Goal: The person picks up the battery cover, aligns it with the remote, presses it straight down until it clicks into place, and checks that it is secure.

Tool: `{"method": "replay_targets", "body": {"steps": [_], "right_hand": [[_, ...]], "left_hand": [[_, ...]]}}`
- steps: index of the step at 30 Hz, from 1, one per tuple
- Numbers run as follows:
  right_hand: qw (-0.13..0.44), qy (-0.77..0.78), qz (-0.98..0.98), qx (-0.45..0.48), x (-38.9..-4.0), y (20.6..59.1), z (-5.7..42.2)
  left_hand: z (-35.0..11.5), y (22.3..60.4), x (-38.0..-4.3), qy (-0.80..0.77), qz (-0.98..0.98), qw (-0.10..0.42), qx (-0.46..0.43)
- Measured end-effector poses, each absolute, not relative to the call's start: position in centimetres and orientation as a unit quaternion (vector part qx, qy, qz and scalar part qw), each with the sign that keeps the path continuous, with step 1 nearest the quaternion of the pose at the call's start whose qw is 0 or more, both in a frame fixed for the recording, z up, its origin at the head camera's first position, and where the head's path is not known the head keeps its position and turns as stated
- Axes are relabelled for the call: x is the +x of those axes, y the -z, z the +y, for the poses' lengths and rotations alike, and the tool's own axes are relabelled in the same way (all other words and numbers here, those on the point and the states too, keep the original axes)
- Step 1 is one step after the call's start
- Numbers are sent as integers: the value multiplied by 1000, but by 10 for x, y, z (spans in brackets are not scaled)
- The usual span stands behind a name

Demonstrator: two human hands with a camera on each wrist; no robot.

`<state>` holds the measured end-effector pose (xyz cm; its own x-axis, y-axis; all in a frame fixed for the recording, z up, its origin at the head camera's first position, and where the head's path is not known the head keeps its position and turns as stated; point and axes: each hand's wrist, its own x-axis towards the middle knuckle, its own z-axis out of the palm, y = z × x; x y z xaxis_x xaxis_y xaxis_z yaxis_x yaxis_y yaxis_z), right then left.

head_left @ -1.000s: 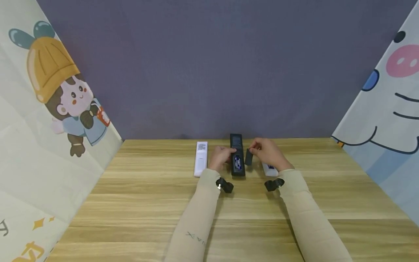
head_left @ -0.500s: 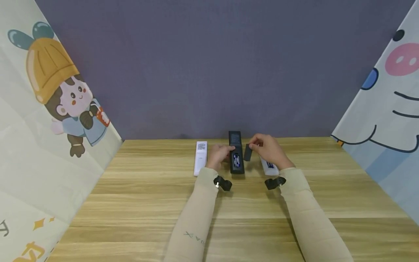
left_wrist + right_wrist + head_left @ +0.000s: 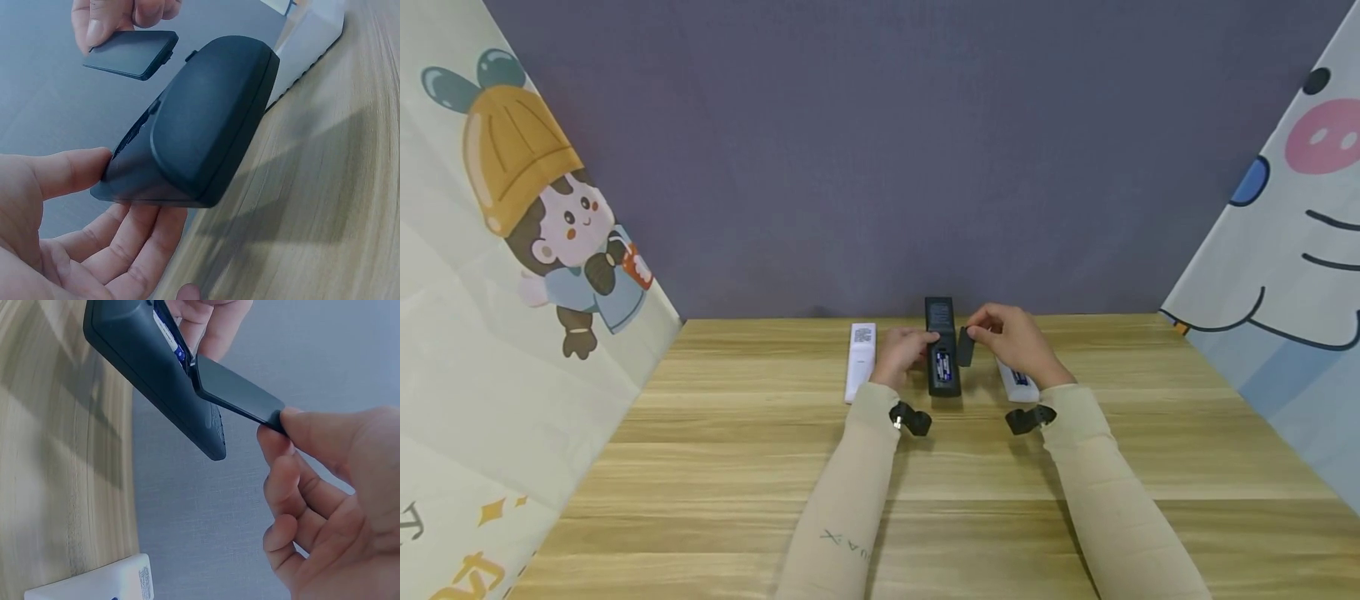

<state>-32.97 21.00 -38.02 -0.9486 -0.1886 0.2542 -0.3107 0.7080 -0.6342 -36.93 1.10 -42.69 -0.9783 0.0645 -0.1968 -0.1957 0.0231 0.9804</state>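
My left hand (image 3: 904,357) grips a black remote control (image 3: 942,321) from its left side, thumb on the back face and fingers beneath. The remote's back faces up, and its uncovered battery compartment shows blue-and-white batteries (image 3: 943,367). In the left wrist view the remote (image 3: 212,119) is held above the table, tilted. Between thumb and forefinger, my right hand (image 3: 1017,340) pinches the black battery cover (image 3: 966,347) at one end. The right wrist view shows the cover (image 3: 237,394) slanting away from the remote, its free end close beside the open compartment.
On the wooden table (image 3: 737,467), a white remote (image 3: 861,367) lies left of my left hand, back up. Another white remote (image 3: 1019,387), with batteries showing, lies partly under my right hand. A grey-blue backdrop (image 3: 880,167) stands behind the table, with printed cloths at both sides.
The black remote has risen slightly away from me in my left hand. My right hand has brought the battery cover up and left, closer to the remote's side.
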Motion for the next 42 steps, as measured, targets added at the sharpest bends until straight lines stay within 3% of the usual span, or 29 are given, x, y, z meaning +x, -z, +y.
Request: {"method": "replay_targets", "body": {"steps": [42], "right_hand": [[83,-353,-918,164,-329,382,196]], "left_hand": [[10,425,-368,-683,725,83,-32]]}}
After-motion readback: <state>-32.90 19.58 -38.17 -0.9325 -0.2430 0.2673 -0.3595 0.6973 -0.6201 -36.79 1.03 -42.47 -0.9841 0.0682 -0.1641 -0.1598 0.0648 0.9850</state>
